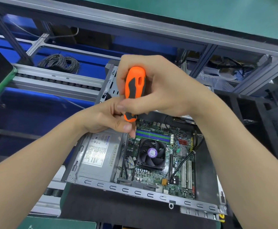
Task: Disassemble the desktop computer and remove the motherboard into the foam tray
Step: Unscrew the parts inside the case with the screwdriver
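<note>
i'm watching from my remote seat, and both hands are up over the open case. my right hand (159, 86) is wrapped round the fat upper part of the orange and grey rubber-gripped screwdriver (135, 90), which stands nearly upright, butt end up. my left hand (108, 116) has its fingers curled at the narrow lower end of the handle, thumb and forefinger pinching it. the shaft and tip are hidden behind those fingers, so i cannot tell what they touch.

the green motherboard (181, 184) lies flat inside the grey steel desktop case (135, 192), in its right half. a black square cooler fan with a round purple label (151, 153) sits on the middle of the board. blue and green memory slots (153, 134) run just beyond the fan, right below my left fingertips. thin black cables (183, 164) cross the board's right side. the silver power supply box with a white label (96, 156) fills the case's left half, just beside the board. the case rests on a black mat (101, 207).

to the left beyond the case a grey metal roller rail (55, 80) runs across, with a coil of grey wire (60, 62) behind it. a black foam-like block (259, 113) stands to the right of the case; i cannot tell whether it is the tray.
</note>
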Available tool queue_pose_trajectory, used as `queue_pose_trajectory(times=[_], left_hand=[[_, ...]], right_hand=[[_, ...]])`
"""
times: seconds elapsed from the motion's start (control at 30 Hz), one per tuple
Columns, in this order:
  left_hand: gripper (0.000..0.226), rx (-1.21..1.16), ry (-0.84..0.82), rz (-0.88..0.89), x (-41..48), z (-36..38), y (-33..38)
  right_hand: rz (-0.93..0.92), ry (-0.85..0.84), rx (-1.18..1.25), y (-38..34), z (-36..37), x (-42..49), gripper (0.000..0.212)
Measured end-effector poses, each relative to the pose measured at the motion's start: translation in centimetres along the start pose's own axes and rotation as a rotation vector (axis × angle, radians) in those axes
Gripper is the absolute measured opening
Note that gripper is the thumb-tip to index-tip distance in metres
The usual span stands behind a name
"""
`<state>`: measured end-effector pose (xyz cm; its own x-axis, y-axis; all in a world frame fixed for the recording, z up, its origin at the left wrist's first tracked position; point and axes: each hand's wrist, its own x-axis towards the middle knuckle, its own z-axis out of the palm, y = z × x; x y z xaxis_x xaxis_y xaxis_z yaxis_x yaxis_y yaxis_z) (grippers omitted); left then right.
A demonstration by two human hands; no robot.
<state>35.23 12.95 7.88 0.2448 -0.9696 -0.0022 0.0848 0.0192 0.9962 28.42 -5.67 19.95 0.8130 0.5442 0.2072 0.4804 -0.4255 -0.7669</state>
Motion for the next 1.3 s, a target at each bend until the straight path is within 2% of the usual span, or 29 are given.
queue_pose_trajectory(times=[0.1,0.2,0.3,0.33,0.5,0.63,0.67,0.73,0.83,0.9,0.93,1.03,1.17,1.2,1.27,1.3], left_hand=[[0.079,0.022,0.013,-0.044,-0.1,0.2,0.5],[0.071,0.001,-0.012,-0.032,-0.6,0.7,1.7],[0.098,-0.067,0.027,-0.05,-1.2,1.1,3.1],[0.1,-0.049,0.046,-0.059,-1.4,1.3,3.4],[0.095,0.105,0.158,-0.107,-2.4,2.6,4.8],[0.091,0.133,0.131,-0.154,-2.7,3.8,5.4],[0.09,0.139,0.126,-0.153,-2.8,3.9,5.3],[0.081,0.164,0.157,-0.149,-3.1,4.0,5.2],[0.073,0.214,0.234,-0.132,-3.5,4.8,4.9],[0.051,0.209,0.253,-0.104,-3.6,5.5,4.8],[0.045,0.181,0.243,-0.091,-3.6,5.7,4.7],[0.052,0.129,0.217,-0.071,-3.7,5.6,4.3],[0.052,0.108,0.247,-0.066,-4.1,5.7,4.4],[0.055,0.135,0.254,-0.064,-4.1,5.8,4.5],[0.043,0.17,0.277,-0.083,-3.8,6.0,4.6],[0.046,0.174,0.285,-0.09,-3.7,6.2,4.7]], right_hand=[[-0.025,-0.143,0.023,-0.9,-0.8,-0.2,0.024],[0.026,-0.248,0.082,-1.9,-1.3,-0.8,0.024],[0.078,-0.259,0.061,-3.1,-1.6,-1.4,0.026],[0.077,-0.266,0.011,-3.5,-1.8,-1.6,0.027],[0.107,-0.287,-0.243,-5.6,-2.1,-2.4,0.031],[0.225,-0.287,-0.172,-7.0,-1.1,-3.2,0.025],[0.236,-0.267,-0.221,-7.4,-0.8,-3.3,0.024],[0.239,-0.173,-0.484,-8.3,-0.2,-3.5,0.021],[0.317,0.037,-0.759,-9.6,0.6,-3.3,0.057],[0.402,0.117,-0.822,-10.7,1.2,-2.8,0.06],[0.438,0.099,-0.83,-11.1,1.5,-2.5,0.058],[0.468,-0.034,-0.835,-11.9,2.3,-2.1,0.051],[0.398,-0.128,-0.799,-12.4,1.8,-2.5,0.044],[0.364,-0.166,-0.799,-12.5,1.7,-2.6,0.037],[0.316,-0.231,-0.8,-12.6,1.4,-2.9,0.022],[0.31,-0.255,-0.803,-12.7,1.2,-2.9,0.021]])
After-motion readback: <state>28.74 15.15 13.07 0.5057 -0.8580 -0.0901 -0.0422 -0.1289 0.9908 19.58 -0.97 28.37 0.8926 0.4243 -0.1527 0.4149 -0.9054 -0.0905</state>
